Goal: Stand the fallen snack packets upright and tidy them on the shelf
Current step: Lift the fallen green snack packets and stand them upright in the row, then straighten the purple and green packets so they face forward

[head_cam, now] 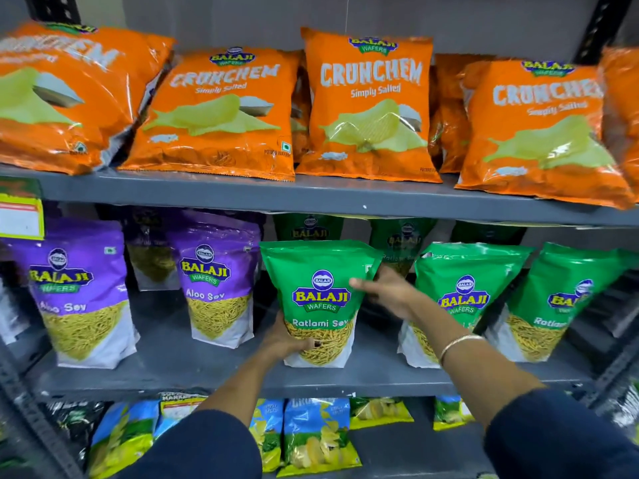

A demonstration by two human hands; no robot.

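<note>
While my left hand [288, 340] cups its base at seven o'clock, my right hand [387, 292], fingers curled behind its three o'clock edge, holds the upright green Ratlami Sev packet [320, 295].

A green Ratlami Sev packet [320, 299] stands upright at centre frame on the middle shelf [173, 375]. More green packets [463, 302] stand to its right, purple Aloo Sev packets [81, 292] to its left, all leaning slightly.
</note>
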